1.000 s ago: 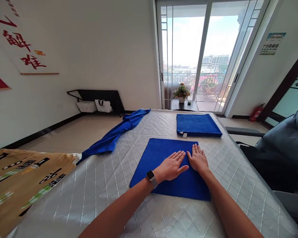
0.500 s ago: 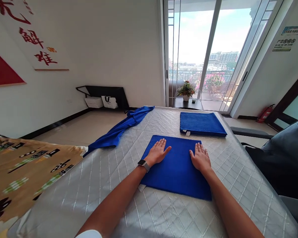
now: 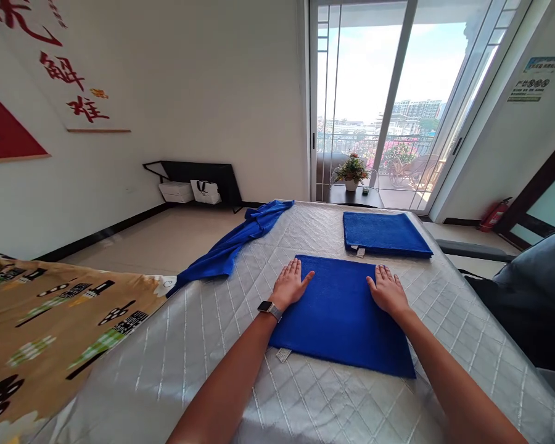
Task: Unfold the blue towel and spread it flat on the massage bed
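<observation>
1. A folded blue towel [image 3: 340,314] lies flat on the silver quilted surface [image 3: 203,345], its white label poking out at the near left corner.
2. The left hand [image 3: 289,287] rests palm down on the towel's far left corner; its fingers [image 3: 292,269] are spread straight, grasping nothing, some of them reaching past the towel's edge onto the quilting.
3. The right hand [image 3: 388,290] presses flat on the far right corner, its fingers [image 3: 385,272] likewise released and extended, pointing away from the person. The body of the towel stretches between the two hands and back toward the person.
4. A smartwatch [image 3: 269,309] sits on the left wrist.
5. Just beyond the hands, a second folded blue towel [image 3: 383,233] lies on the same surface, apart from the first.
6. A loose, crumpled blue cloth [image 3: 234,243] drapes over the surface's far left edge.
7. A patterned tan blanket [image 3: 50,327] covers the near left.
8. A potted plant [image 3: 351,172] stands before the sliding glass doors [image 3: 398,92].
9. A red fire extinguisher [image 3: 494,214] leans by the right wall.
</observation>
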The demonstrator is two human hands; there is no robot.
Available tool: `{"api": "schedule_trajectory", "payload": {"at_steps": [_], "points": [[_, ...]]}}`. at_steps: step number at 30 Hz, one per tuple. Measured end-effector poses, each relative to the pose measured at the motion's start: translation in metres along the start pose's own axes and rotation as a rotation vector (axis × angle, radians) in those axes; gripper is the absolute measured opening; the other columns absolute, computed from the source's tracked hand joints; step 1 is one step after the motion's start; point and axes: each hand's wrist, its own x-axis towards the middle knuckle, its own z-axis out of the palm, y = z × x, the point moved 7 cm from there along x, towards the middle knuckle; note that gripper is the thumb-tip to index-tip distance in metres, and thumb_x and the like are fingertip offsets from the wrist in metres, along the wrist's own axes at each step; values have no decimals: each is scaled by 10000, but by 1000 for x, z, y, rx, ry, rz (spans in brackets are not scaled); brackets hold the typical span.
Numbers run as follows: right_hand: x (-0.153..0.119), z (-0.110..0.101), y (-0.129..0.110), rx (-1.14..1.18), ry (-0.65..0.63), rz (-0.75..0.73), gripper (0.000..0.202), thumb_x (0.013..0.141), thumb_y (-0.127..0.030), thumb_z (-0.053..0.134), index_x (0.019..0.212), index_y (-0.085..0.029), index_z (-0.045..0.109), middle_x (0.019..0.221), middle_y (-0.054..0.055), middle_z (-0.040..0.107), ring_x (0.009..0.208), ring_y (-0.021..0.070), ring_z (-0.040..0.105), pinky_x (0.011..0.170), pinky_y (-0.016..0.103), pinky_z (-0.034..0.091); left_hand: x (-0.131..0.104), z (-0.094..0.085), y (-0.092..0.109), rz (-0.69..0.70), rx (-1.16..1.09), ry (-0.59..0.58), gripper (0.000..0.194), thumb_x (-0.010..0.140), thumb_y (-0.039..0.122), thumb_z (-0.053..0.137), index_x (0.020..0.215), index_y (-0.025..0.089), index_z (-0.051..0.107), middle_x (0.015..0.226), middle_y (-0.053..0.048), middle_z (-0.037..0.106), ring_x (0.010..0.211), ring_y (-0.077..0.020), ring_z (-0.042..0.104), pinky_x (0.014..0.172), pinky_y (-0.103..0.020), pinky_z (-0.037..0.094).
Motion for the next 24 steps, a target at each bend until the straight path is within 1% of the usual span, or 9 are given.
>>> {"api": "schedule_trajectory", "payload": {"at_steps": [2, 5, 8, 10, 13, 15, 17, 19, 24], "points": [[9, -2, 1, 9, 10, -12, 692, 1054, -459, 189, 1619, -59, 197, 1687, 87, 174, 1565, 213, 122, 1265, 417, 75, 0, 0, -1, 2, 5, 0, 1028, 954, 757, 30, 1584, -28, 237, 1660, -212, 200, 1554, -290, 196, 1272, -431, 162], [20, 4, 6, 32, -7, -19, 701, 1053, -471, 191, 1621, -61, 189, 1691, 81, 158, 1566, 208, 115, 1266, 400, 77, 1, 2, -1, -8, 18, -12, 1010, 960, 751, 31, 1590, -13, 232, 1665, -199, 190, 1556, -281, 189, 1273, -432, 163], [24, 11, 11, 75, -11, -20, 716, 1049, -483, 179, 1624, -56, 169, 1695, 82, 140, 1568, 205, 97, 1265, 392, 87, 2, 3, -2, -23, 43, -31, 977, 973, 738, 51, 1597, 7, 227, 1669, -184, 181, 1559, -267, 177, 1277, -424, 154], [24, 13, 12, 97, 3, -22, 718, 1048, -483, 177, 1624, -55, 170, 1695, 84, 140, 1569, 206, 93, 1265, 396, 80, 1, 1, -1, -27, 71, -27, 955, 984, 723, 75, 1595, 7, 237, 1666, -185, 199, 1556, -265, 190, 1278, -417, 158], [22, 11, 11, 120, 18, -23, 716, 1047, -481, 187, 1622, -54, 184, 1692, 84, 155, 1567, 204, 105, 1265, 391, 79, -2, -9, 3, -19, 133, 29, 920, 1001, 695, 113, 1587, 2, 263, 1656, -196, 230, 1549, -278, 211, 1276, -417, 171], [22, 10, 10, 130, 26, -18, 716, 1045, -483, 199, 1620, -55, 195, 1690, 82, 166, 1566, 203, 110, 1265, 388, 77, -5, -14, 14, 22, 165, 80, 898, 1012, 675, 122, 1583, -2, 270, 1659, -200, 219, 1550, -284, 205, 1276, -424, 175], [22, 9, 9, 141, 28, -15, 716, 1044, -483, 203, 1619, -57, 200, 1689, 82, 169, 1567, 202, 110, 1266, 388, 70, -5, -14, 37, 99, 157, 95, 873, 1021, 658, 113, 1581, 10, 284, 1660, -194, 222, 1549, -276, 211, 1273, -425, 193], [23, 9, 8, 149, 24, -17, 717, 1044, -483, 205, 1620, -56, 195, 1690, 85, 165, 1567, 203, 108, 1266, 389, 64, -3, -6, 72, 197, 112, 67, 842, 1030, 645, 106, 1575, 39, 316, 1651, -184, 266, 1542, -258, 238, 1264, -416, 223], [22, 10, 9, 126, 30, -29, 710, 1045, -461, 211, 1618, -41, 191, 1686, 101, 176, 1566, 218, 114, 1265, 398, 76, 15, 20, 181, 437, -22, 11, 750, 1054, 601, 133, 1565, 99, 354, 1629, -163, 340, 1530, -231, 278, 1254, -413, 243]]}}
